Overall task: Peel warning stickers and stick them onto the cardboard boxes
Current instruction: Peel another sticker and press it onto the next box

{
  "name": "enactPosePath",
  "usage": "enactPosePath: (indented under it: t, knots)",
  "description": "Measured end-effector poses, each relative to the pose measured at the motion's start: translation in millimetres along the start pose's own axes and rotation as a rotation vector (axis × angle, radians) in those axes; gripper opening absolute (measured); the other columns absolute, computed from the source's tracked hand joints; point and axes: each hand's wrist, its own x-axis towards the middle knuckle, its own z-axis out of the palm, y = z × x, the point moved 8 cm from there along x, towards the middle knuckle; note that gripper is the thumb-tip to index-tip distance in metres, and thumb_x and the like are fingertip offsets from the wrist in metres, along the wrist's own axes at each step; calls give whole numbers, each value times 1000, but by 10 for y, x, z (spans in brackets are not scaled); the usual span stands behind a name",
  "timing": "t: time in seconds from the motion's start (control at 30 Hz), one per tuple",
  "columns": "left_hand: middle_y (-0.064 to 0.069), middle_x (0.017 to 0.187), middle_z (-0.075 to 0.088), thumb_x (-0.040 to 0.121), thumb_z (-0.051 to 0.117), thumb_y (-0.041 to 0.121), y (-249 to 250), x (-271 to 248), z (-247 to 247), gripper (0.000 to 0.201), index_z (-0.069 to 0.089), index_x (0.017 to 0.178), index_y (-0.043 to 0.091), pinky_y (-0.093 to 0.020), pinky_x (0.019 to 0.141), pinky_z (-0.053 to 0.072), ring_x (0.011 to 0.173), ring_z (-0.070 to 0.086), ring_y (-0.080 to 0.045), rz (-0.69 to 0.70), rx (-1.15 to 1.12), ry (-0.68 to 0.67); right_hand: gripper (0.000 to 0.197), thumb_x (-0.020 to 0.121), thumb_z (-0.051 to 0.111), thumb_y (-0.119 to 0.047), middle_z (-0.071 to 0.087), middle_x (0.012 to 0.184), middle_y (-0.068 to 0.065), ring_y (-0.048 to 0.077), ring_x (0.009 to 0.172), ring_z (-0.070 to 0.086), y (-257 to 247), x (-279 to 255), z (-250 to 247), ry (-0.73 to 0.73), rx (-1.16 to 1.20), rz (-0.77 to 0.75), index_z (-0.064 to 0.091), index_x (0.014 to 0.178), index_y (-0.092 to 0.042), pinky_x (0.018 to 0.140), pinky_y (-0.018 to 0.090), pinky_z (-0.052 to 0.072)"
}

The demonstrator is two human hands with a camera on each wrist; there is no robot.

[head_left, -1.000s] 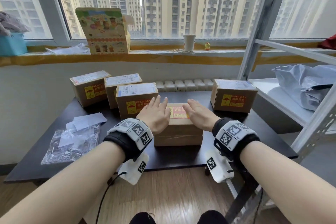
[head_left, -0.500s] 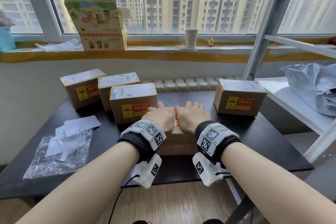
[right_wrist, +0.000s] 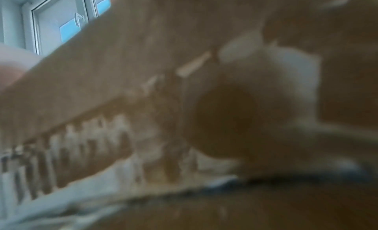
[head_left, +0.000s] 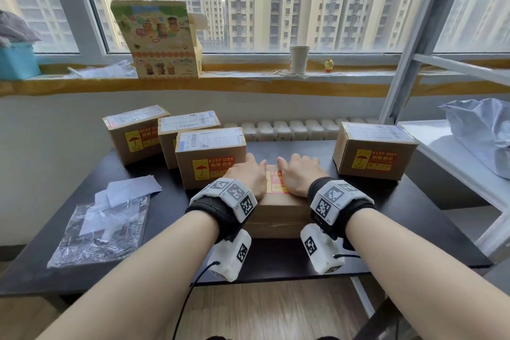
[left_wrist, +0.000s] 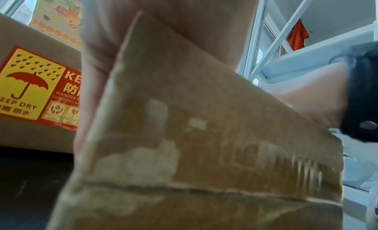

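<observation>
A small cardboard box (head_left: 276, 218) lies on the black table (head_left: 400, 229) right in front of me. On its top is a red and yellow warning sticker (head_left: 276, 182), seen in the gap between my hands. My left hand (head_left: 245, 174) and right hand (head_left: 299, 174) lie palm down on the box top, one on each side of the sticker's middle, pressing it with fingers pointing away from me. The left wrist view shows the box's near face (left_wrist: 204, 136) under my palm. In the right wrist view the box (right_wrist: 143, 88) is a blur.
Three stickered boxes (head_left: 209, 154) stand close at the left, touching distance from my left hand, and one more box (head_left: 375, 149) stands at the right. A clear plastic bag (head_left: 102, 229) and white backing papers (head_left: 129, 188) lie front left. A metal shelf (head_left: 441, 146) borders the table's right.
My hands slid inward from the box's two ends until they nearly met over the sticker. They have since parted slightly, showing a strip of it.
</observation>
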Motion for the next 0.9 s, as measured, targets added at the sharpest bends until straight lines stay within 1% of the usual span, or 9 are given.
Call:
enactPosePath:
  t: [0.1,0.17,0.3,0.47,0.6,0.67,0.77,0.83,0.9]
  knots:
    - [-21,121,55,98,22,43,-5,17,-38,44,35,124,9,-38,78,36,108,57,-38,20,-19,19,66,90,10,-52,54,122,18,40,117,45,4,77,16,-9,55,-18,47,124,-9,94,46,35]
    - [-21,122,56,99,21,43,-24,31,-53,45,36,126,10,-38,80,37,109,56,-37,24,-44,17,57,93,12,-46,56,117,18,40,112,48,18,88,-7,-19,98,-17,48,118,-10,88,43,36]
    - [-20,122,56,100,18,42,-66,40,-90,45,40,123,11,-39,85,38,108,56,-37,55,-76,26,48,100,19,-39,58,117,18,39,113,47,37,73,-44,-6,75,-51,52,109,-6,91,42,36]
    - [-16,114,59,101,16,37,-85,38,-126,40,45,109,11,-38,81,37,100,56,-33,103,-83,74,40,101,19,-33,58,115,20,39,111,48,45,66,-59,14,131,-92,50,95,-8,90,41,37]
    - [-15,114,59,102,17,32,-109,-5,-177,40,48,110,8,-37,83,36,102,55,-33,95,-92,102,39,102,23,-30,58,103,20,36,105,52,38,55,-102,17,221,-107,50,87,-6,83,36,36]
    - [-16,117,57,102,19,30,-132,-15,-199,38,47,113,6,-38,87,38,105,54,-33,83,-137,86,39,102,25,-28,56,102,17,34,106,52,59,32,-142,12,304,-120,53,93,-2,83,34,35]
    - [-18,120,55,102,25,25,-268,-63,-221,35,48,116,2,-36,90,38,109,53,-32,54,-255,72,39,101,28,-26,56,115,16,31,109,50,209,-68,-255,58,414,-107,54,112,1,89,33,36]
    - [-19,114,59,101,28,23,-408,-156,-197,35,53,110,1,-37,85,46,103,58,-35,18,-348,57,38,101,31,-29,56,112,12,26,103,51,343,-182,-306,83,448,-75,53,114,0,83,31,36]
    - [-19,102,65,100,30,25,-520,-272,-158,38,60,98,2,-41,79,55,90,64,-36,-29,-461,37,37,100,35,-32,60,110,13,28,101,55,471,-276,-317,86,472,-52,56,108,-3,85,37,42]
